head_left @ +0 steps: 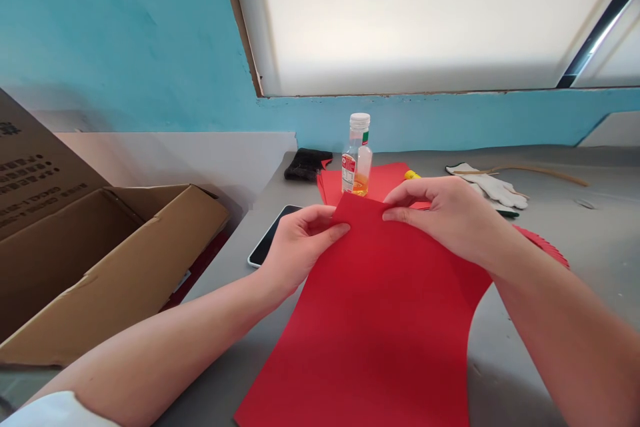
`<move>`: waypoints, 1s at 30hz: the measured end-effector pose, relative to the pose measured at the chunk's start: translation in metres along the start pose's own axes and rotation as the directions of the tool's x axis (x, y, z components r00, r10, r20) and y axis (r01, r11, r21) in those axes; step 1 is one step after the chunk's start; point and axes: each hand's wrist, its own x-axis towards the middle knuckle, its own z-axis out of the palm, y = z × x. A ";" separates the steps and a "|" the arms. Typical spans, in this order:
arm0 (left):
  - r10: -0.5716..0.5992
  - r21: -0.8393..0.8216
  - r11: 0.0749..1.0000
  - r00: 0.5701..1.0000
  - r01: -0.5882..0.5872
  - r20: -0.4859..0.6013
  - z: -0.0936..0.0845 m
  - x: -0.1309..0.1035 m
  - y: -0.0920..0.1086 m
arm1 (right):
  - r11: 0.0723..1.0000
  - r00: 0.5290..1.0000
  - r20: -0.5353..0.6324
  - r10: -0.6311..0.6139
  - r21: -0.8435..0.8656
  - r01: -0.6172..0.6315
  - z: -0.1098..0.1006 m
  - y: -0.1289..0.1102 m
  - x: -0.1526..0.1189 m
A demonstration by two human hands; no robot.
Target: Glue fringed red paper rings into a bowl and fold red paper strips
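A large red sheet (pixel 385 320) spreads toward me, its narrow far end raised between both hands. My left hand (pixel 305 240) pinches the left edge of that end, thumb on top. At the right corner my right hand (pixel 435 210) grips the same sheet between thumb and fingers. Just beyond the sheet's end stands a clear bottle (pixel 349 167) with a white cap and some orange liquid. More red sheets (pixel 390 177) lie behind and beside the bottle.
On the grey table (pixel 600 213) are a phone (pixel 270 237) at left, a black cloth (pixel 306 164), white gloves (pixel 493 187) and a fanned red stack (pixel 543 245) at right. An open cardboard box (pixel 120 267) stands left of the table.
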 end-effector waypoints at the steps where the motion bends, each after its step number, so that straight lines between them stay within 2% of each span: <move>1: -0.002 0.003 1.000 1.000 0.002 -0.002 0.000 0.000 0.000 | 1.000 1.000 -0.001 -0.001 0.003 0.001 0.000 0.000 0.000; 5: -0.019 0.018 1.000 1.000 0.019 -0.003 0.002 -0.001 0.002 | 0.999 0.999 0.006 -0.033 0.009 0.033 0.005 0.000 0.001; 9: -0.017 0.086 0.996 1.000 0.017 0.002 0.002 -0.001 0.001 | 0.994 0.996 -0.024 -0.088 -0.072 0.086 0.011 -0.003 -0.001; 14: -0.021 0.120 0.993 0.995 0.010 0.096 0.001 0.002 -0.005 | 0.952 0.964 -0.081 -0.253 -0.198 0.233 0.020 -0.004 -0.002; 17: -0.033 0.133 0.991 0.991 0.016 0.127 0.000 0.005 -0.009 | 0.946 0.960 -0.080 -0.268 -0.210 0.247 0.025 0.000 0.001; 21: -0.077 0.089 0.994 0.987 0.064 0.141 0.000 0.009 -0.014 | 0.968 0.975 -0.086 -0.203 -0.170 0.186 0.030 0.010 0.005; 24: -0.107 0.074 0.993 0.984 0.097 0.143 0.001 0.012 -0.020 | 0.989 0.992 -0.028 -0.124 -0.086 0.121 0.031 0.016 0.009; 27: -0.132 0.090 0.989 0.980 0.120 0.148 -0.001 0.014 -0.029 | 0.998 0.999 -0.044 -0.025 -0.052 0.022 0.022 0.028 0.016; 30: -0.156 0.170 0.977 0.977 0.131 0.147 -0.002 0.017 -0.041 | 0.993 0.992 -0.090 0.090 -0.072 -0.097 0.006 0.054 0.023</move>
